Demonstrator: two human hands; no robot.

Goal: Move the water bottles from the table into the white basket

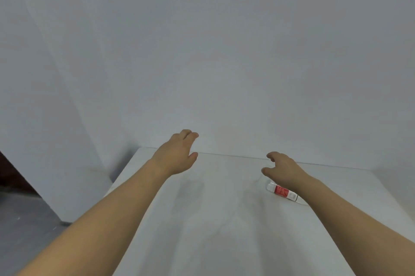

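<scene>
Right grip: right hand [283,169] is curled about half open, thumb and fingers spread like a claw, nothing in it yet. It hovers right over the near end of the water bottle [284,192]; can't tell if the palm actually touches it, looks just above to me.

Left grip: left hand [177,155] is loose and open too, fingers lightly bent, empty, held up over the far left part of the worktop [213,219].

Bottle: clear plastic with a red and white label, lying on its side on the right part of the worktop, slanted, partly hidden under the right wrist. Only one bottle shows.

Basket: white basket isn't anywhere in view, so no idea which way the carry goes.

Why the pose: my guess is the right hand is shaped to wrap the bottle's body from above, since it's lying flat. Left hand seems to be just along for balance or waiting.

Watch out: round bottle on a smooth top could roll if nudged before the fingers close.
</scene>
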